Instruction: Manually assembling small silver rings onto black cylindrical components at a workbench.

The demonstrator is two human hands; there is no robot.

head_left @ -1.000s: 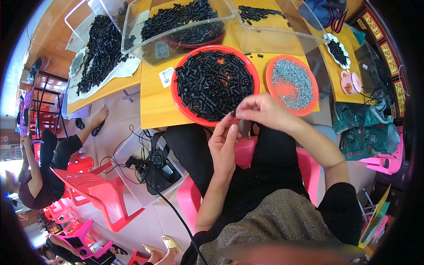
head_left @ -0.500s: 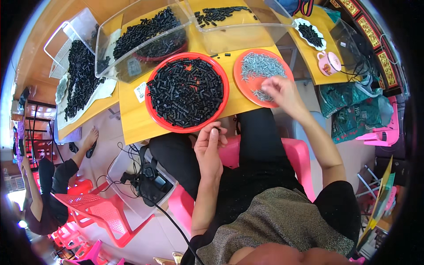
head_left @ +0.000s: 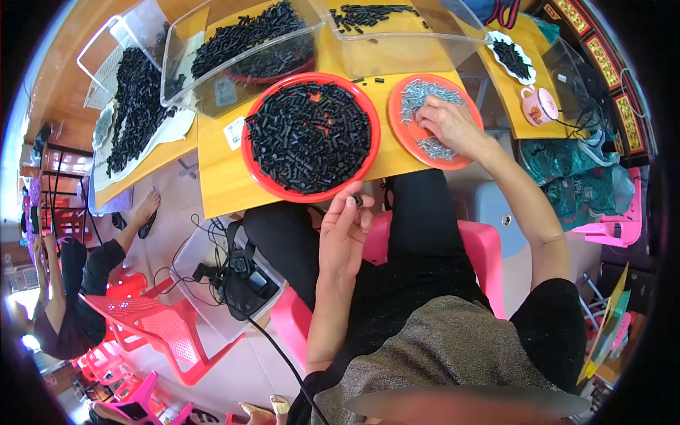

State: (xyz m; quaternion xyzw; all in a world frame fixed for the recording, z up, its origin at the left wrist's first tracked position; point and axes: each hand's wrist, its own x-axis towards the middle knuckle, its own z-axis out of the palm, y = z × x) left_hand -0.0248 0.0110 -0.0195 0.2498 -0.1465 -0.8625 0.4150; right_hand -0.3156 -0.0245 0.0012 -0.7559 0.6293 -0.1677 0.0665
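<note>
My left hand (head_left: pixel 345 230) is just off the near edge of a red basin, pinching a small black cylindrical piece (head_left: pixel 358 200) between thumb and fingers. The red basin (head_left: pixel 248 159) is heaped with short black tubular pieces (head_left: pixel 304 142). To its right, an orange-red plate (head_left: pixel 401 131) carries small silver screw-like pieces (head_left: pixel 435 147) in a larger far pile and a smaller near one. My right hand (head_left: pixel 450 126) reaches over this plate, bent fingers drawn together at the far pile. What its fingertips grip, if anything, is hidden.
Clear plastic bins (head_left: pixel 170 88) with black pieces stand behind the basin. More black pieces lie on a white cloth (head_left: pixel 166 142) at left. On the right side table are a white dish (head_left: pixel 528 60) and a pink mug (head_left: pixel 540 106). Another person (head_left: pixel 67 304) sits at far left.
My right hand has moved from the near silver pile to the far one. My left hand still holds its black piece, now more visible. The whole view has shifted slightly.
</note>
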